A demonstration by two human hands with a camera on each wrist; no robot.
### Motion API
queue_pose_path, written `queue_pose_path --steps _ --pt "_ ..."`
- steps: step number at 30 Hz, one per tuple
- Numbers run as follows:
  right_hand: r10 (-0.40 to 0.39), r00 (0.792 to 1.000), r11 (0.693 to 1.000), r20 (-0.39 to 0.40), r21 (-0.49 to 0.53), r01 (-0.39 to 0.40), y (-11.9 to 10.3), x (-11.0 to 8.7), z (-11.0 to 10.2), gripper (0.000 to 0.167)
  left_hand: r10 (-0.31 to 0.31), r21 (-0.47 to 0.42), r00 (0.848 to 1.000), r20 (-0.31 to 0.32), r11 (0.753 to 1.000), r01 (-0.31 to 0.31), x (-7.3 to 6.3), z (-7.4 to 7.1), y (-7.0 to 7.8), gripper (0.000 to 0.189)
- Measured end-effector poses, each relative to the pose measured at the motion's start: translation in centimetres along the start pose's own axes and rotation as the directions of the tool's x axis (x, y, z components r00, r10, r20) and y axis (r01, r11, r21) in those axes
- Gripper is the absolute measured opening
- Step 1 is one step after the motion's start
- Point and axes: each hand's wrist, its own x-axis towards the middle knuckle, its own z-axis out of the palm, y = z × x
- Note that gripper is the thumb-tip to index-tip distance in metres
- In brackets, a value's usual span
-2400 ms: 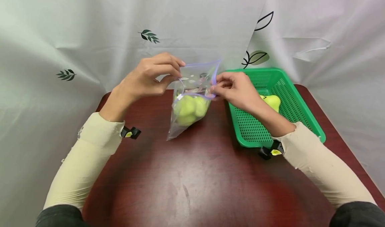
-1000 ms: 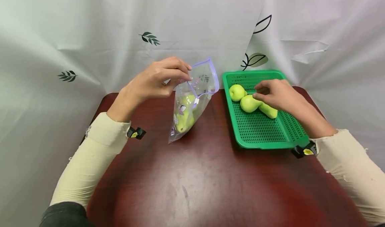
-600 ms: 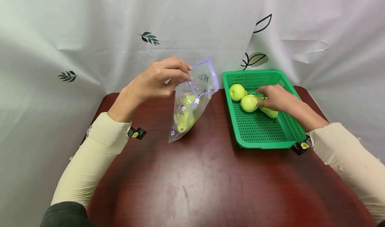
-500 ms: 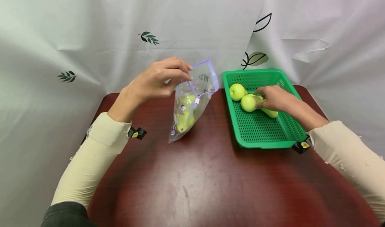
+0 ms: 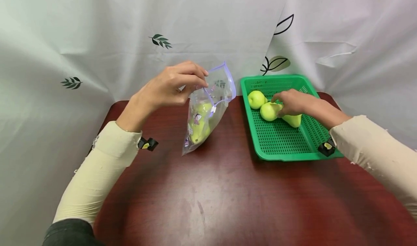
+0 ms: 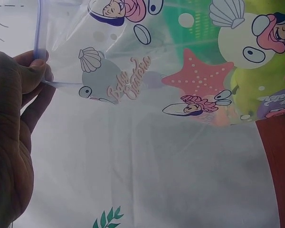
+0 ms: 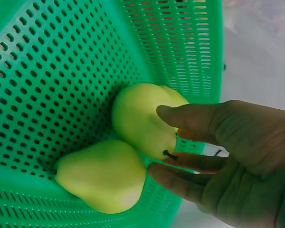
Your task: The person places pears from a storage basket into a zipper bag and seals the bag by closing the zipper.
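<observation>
My left hand [image 5: 174, 85] pinches the purple-edged rim of a clear printed zip bag [image 5: 219, 85]. Pears [image 5: 200, 128] show through its plastic, and the mouth gapes toward the right. In the left wrist view, the thumb and fingers of the left hand [image 6: 19, 95] hold the bag's edge. My right hand [image 5: 293, 103] reaches into a green basket [image 5: 277, 144], its thumb and fingers around the stem end of a yellow-green pear [image 5: 269, 111]. The right wrist view shows the thumb against this pear [image 7: 142, 118], with another pear [image 7: 104, 178] lying just beside it.
Inside the basket, one pear [image 5: 257, 100] lies at the left wall and another pear [image 5: 293, 120] is partly under the right hand. The dark red tabletop [image 5: 208, 195] extends toward me. A white curtain [image 5: 208, 25] with leaf prints hangs behind.
My right hand has let go of the bag's rim, moved right into the basket and closed its fingers around a pear. The left hand keeps hold of the bag, its mouth now turned right.
</observation>
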Motion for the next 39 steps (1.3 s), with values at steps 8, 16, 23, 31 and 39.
queue_pose_path --steps 8,16,23,31,39 --pt "-0.018 1.0 1.0 -0.011 0.023 0.018 -0.1 1.2 0.4 0.058 0.011 -0.022 1.0 -0.015 1.0 -0.012 0.2 0.3 0.0 0.026" --pt "-0.079 0.993 0.996 -0.087 0.031 0.082 -0.4 1.3 0.8 0.047 0.019 -0.024 1.0 -0.016 1.0 -0.019 0.0 0.3 -0.3 0.025" --pt "-0.098 0.986 0.995 -0.132 0.018 0.101 -0.8 0.8 0.3 0.046 0.03 -0.026 0.999 -0.01 0.999 -0.031 0.0 0.3 -0.5 0.024" --pt "-0.136 0.973 0.99 -0.184 -0.002 0.138 -2.1 -0.9 -3.4 0.046 0.033 -0.026 0.999 0.002 0.999 -0.033 -0.1 0.2 -0.5 0.026" --pt "-0.101 0.963 0.993 -0.251 0.029 0.112 -3.7 -2.9 -7.2 0.048 0.039 -0.022 0.999 -0.001 0.999 -0.039 -0.1 0.4 -0.6 0.025"
